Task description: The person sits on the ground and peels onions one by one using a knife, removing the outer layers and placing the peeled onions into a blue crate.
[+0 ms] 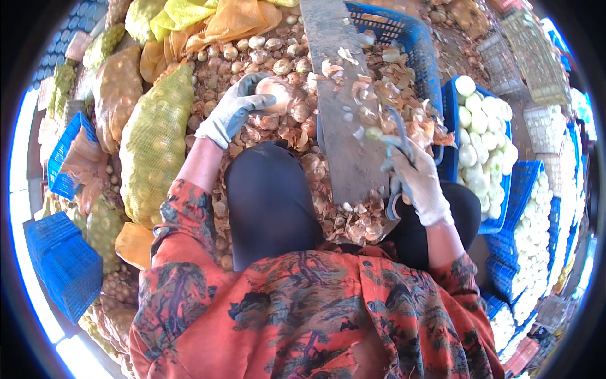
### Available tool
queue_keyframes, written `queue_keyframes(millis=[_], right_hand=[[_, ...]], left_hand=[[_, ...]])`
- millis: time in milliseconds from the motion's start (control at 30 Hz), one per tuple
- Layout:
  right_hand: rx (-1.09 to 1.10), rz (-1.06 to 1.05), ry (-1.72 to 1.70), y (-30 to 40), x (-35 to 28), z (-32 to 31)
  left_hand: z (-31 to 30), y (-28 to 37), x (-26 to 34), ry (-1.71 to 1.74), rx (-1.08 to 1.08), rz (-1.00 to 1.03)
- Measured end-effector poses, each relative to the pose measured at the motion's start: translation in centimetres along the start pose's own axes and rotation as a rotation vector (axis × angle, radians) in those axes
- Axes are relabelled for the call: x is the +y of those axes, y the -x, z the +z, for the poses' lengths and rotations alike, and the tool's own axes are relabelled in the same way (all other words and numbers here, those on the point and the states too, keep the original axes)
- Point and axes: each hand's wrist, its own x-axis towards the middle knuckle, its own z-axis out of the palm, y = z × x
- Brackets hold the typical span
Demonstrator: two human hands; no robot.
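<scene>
My left hand (241, 106), in a pale knitted glove with a grey coating, grips an onion (274, 94) above a heap of unpeeled onions (281, 66) and loose skins. My right hand (412, 175), gloved too, is closed around a tool with a curved blue-grey part (396, 123), beside the near end of a wooden board (341, 113); its exact kind cannot be told. Onion skins and a small pale green onion piece (373, 133) lie at the board's right side. The board slopes away from me between my hands, over the edge of a blue plastic crate (428, 61) holding skins.
A blue crate of peeled white onions (487, 226) stands at the right, with more filled crates (506, 237) behind it. A green mesh sack of onions (156, 147) lies at the left, near stacked blue crates (66, 265). Orange and yellow mesh bags (232, 23) lie beyond the heap.
</scene>
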Motion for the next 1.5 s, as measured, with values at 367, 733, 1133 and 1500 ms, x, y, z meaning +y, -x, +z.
queue_keyframes(millis=[367,733,1133,1500], right_hand=[[0.193,-0.194,0.079,3.1,8.7,1.7],[0.150,-0.087,0.340,2.8,10.2,0.9],[0.085,-0.071,0.521,0.7,9.9,2.0],[-0.025,0.022,0.583,0.6,8.1,1.2]], left_hand=[[18.9,5.1,-3.8,-0.184,0.092,-0.130],[19.9,3.2,-7.9,-0.245,0.297,-0.134],[19.3,1.8,-6.9,-0.165,0.370,-0.235],[19.5,0.2,-9.4,-0.939,0.412,0.110]])
